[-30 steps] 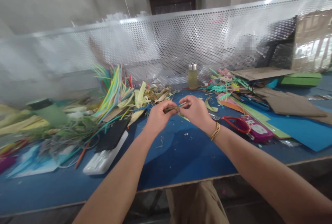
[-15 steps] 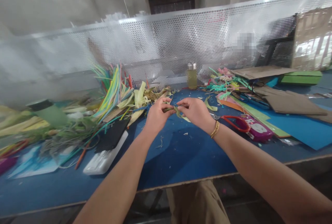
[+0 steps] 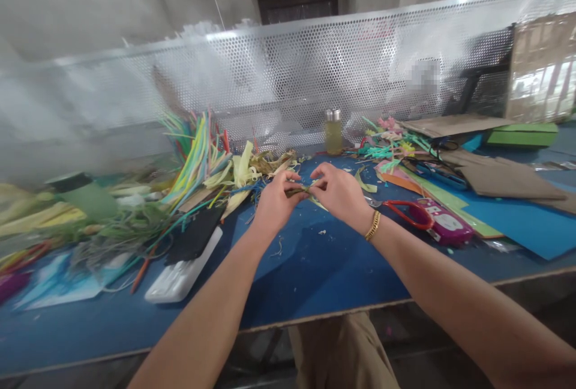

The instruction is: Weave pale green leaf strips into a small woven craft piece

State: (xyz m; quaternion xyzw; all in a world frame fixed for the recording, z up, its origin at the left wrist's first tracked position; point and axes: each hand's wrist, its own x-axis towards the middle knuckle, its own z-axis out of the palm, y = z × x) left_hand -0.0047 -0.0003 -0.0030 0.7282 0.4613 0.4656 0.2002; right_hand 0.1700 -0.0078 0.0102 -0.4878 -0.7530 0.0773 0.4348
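Above the middle of the blue table [image 3: 324, 269], my left hand [image 3: 276, 203] and my right hand [image 3: 337, 194] meet at their fingertips. Both pinch a thin strip of green corn husk [image 3: 299, 192], mostly hidden by the fingers. A gold bracelet circles my right wrist. Just right of that wrist lie red-handled scissors [image 3: 409, 212], touching a purple tape measure [image 3: 445, 224]. Beyond my left hand is a heap of pale dried husks [image 3: 243, 167], and a loose piece of husk [image 3: 365, 182] rests behind my right hand.
Colourful pipe cleaners [image 3: 198, 158] stand at the back left. A black phone [image 3: 195, 234] lies on a white case [image 3: 168, 286]. A lidded glass bottle [image 3: 333, 134] stands by the perforated metal screen [image 3: 288, 77]. Cardboard [image 3: 508, 179] and blue paper [image 3: 531, 227] are at right.
My right fingers have shifted slightly and curled closer round the strip. The green bit that hung below the fingertips shows less. My left hand has barely moved.
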